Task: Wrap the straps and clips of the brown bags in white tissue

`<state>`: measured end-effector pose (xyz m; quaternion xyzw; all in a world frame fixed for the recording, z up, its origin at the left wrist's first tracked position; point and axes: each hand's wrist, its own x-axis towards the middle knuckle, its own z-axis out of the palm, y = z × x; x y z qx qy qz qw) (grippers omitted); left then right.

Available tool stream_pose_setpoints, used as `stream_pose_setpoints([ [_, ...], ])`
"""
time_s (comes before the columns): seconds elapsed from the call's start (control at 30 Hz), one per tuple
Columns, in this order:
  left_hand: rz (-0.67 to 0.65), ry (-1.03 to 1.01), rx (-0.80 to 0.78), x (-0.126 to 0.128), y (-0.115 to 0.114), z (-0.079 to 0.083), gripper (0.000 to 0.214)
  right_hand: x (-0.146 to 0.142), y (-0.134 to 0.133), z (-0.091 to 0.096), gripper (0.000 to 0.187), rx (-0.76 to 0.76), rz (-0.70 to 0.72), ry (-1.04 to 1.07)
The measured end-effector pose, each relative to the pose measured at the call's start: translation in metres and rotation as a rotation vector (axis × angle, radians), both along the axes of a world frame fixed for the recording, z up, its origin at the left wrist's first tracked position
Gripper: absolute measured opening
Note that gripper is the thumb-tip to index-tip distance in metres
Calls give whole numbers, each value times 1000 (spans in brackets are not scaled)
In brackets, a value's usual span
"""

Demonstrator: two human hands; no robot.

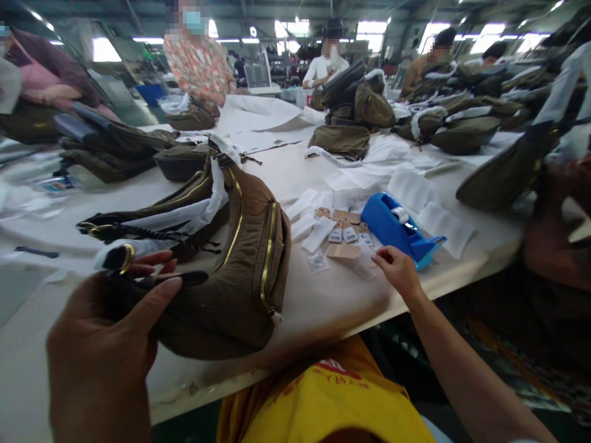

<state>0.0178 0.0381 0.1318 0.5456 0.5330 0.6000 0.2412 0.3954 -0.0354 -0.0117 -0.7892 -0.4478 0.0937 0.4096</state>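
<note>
A brown corduroy shoulder bag (231, 271) with gold zips lies tilted on the table before me. Its strap is wrapped in white paper. My left hand (120, 307) is closed round the bag's near left end, beside a gold ring (126, 258) and a dark tab (194, 279). Just right of the bag, the fingertips of my right hand (398, 271) are pinched at the edge of a small clear plastic bag (364, 266). Close to them lie several hang tags (349, 235), a tan card (343, 251) and a blue tape dispenser (392, 224).
White paper sheets (443, 227) spread right of the dispenser. More brown bags (341, 141) are piled at the back and right, and others (115, 151) lie at left. Several co-workers stand round the table (318, 314); one person's arm (561, 234) is close on the right.
</note>
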Motion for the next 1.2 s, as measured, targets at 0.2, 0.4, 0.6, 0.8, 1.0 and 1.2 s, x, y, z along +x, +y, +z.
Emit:
stream_pose_setpoints([
  [0.2,-162,-62,-44,-5,1,-7,22,6,-5,1,18,-16,-171,-44],
  [0.4,-163,-99,-98,-3,-1,2,22,-14,-5,24,21,256,-283,108],
  [0.6,-266,-59,-74,-1,-4,1,15,-78,14,67,17,381,66,575],
  [0.8,-318,-59,-59,1,-10,-3,11,-154,26,115,18,318,520,483],
  [1.0,-325,-77,-51,2,-10,-5,11,-185,36,129,24,308,641,250],
  [1.2,-365,-85,-60,-1,-8,-6,11,-189,42,126,17,508,758,119],
])
